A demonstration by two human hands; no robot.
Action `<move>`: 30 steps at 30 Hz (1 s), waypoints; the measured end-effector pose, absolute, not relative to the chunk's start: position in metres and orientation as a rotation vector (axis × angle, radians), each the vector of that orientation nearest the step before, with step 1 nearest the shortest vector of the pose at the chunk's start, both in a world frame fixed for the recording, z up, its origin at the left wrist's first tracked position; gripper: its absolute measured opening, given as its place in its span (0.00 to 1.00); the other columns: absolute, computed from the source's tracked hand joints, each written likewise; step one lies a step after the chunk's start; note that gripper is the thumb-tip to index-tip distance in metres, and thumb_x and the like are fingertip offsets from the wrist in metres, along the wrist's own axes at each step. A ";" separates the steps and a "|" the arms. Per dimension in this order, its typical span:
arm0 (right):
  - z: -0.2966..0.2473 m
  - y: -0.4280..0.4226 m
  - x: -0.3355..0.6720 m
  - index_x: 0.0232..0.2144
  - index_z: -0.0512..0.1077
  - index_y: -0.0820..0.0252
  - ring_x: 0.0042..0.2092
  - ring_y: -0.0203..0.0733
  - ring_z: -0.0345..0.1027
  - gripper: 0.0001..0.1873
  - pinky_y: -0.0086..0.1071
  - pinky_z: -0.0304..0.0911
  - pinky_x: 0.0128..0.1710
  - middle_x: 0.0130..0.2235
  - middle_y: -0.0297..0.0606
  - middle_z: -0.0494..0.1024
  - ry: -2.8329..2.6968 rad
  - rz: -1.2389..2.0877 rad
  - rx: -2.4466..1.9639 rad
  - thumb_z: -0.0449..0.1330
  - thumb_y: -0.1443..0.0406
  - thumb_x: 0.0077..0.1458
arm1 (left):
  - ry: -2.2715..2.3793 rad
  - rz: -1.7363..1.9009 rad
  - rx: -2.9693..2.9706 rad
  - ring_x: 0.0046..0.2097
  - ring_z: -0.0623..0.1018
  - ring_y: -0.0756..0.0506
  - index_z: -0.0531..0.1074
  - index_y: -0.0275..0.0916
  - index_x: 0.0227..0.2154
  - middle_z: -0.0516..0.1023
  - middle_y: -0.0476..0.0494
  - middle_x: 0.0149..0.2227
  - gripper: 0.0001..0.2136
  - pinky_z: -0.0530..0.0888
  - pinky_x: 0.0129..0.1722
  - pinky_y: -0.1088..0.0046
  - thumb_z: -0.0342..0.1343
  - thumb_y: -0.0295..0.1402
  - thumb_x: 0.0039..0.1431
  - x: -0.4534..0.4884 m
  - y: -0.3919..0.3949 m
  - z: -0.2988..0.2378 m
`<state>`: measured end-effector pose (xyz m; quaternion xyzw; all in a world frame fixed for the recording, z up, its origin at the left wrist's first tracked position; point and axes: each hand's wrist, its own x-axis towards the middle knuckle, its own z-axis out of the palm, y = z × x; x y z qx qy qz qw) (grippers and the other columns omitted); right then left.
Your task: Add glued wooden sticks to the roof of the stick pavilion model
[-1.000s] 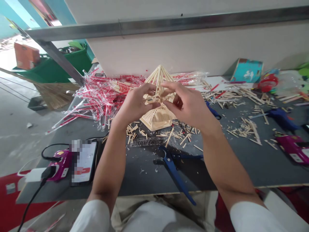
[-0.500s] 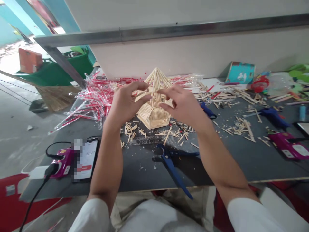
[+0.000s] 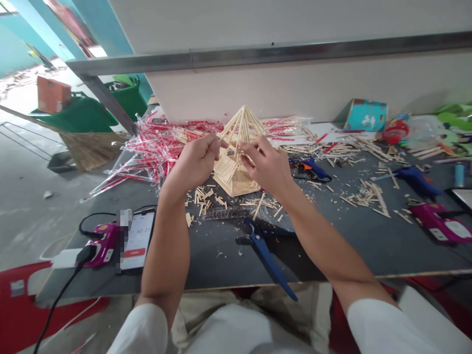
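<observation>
Now — left hand (image 3: 195, 162) and right hand (image 3: 263, 164) both pinching sticks of wooden pyramid (image 3: 235, 176); blue cutters (image 3: 263, 250) just below pyramid.

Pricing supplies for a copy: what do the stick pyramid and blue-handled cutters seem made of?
The pyramid looks like bare wood: pale matte sticks with cut ends. The cutters have glossy blue handles, probably plastic; their blades are hard to make out.

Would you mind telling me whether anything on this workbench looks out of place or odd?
Yes: loose stick offcuts lie scattered around the stick pyramid, and a heap of red-and-white plastic-wrapped sticks sprawls across the bench, looking spilled rather than stacked.
</observation>
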<state>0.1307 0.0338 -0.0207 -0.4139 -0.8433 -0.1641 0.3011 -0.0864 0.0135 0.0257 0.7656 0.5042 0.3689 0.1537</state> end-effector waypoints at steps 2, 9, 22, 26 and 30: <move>-0.023 0.034 0.129 0.48 0.76 0.57 0.34 0.34 0.69 0.17 0.31 0.56 0.25 0.43 0.40 0.78 -2.235 -0.495 -1.079 0.47 0.64 0.73 | 1.421 1.054 2.203 0.36 0.76 0.49 0.72 0.39 0.29 0.81 0.43 0.37 0.15 0.70 0.36 0.69 0.48 0.36 0.71 -0.085 0.012 0.027; -0.033 0.040 0.126 0.35 0.75 0.59 0.31 0.32 0.68 0.18 0.31 0.56 0.26 0.36 0.37 0.78 -2.188 -0.583 -0.965 0.48 0.68 0.72 | 1.349 0.965 2.180 0.35 0.77 0.50 0.75 0.38 0.31 0.80 0.46 0.30 0.15 0.71 0.38 0.71 0.48 0.34 0.72 -0.081 0.006 0.034; 0.015 0.036 0.170 0.37 0.72 0.55 0.31 0.34 0.64 0.09 0.33 0.63 0.30 0.37 0.35 0.74 -1.969 0.029 -0.719 0.60 0.57 0.67 | 1.365 1.018 2.150 0.30 0.70 0.51 0.77 0.36 0.34 0.76 0.46 0.29 0.14 0.66 0.34 0.72 0.49 0.34 0.72 -0.081 0.012 0.028; 0.014 0.041 0.178 0.34 0.69 0.55 0.27 0.33 0.62 0.13 0.33 0.60 0.28 0.31 0.32 0.73 -1.852 0.034 -0.786 0.62 0.54 0.66 | 1.438 1.183 2.060 0.28 0.65 0.51 0.76 0.38 0.39 0.68 0.49 0.27 0.11 0.62 0.30 0.71 0.50 0.34 0.71 -0.069 0.023 0.014; 0.008 0.048 0.172 0.32 0.69 0.56 0.31 0.36 0.64 0.12 0.35 0.60 0.33 0.31 0.34 0.72 -1.938 -0.005 -0.832 0.59 0.58 0.68 | 1.500 1.271 1.974 0.29 0.65 0.51 0.75 0.38 0.37 0.67 0.50 0.26 0.07 0.61 0.30 0.70 0.55 0.35 0.67 -0.053 0.035 0.003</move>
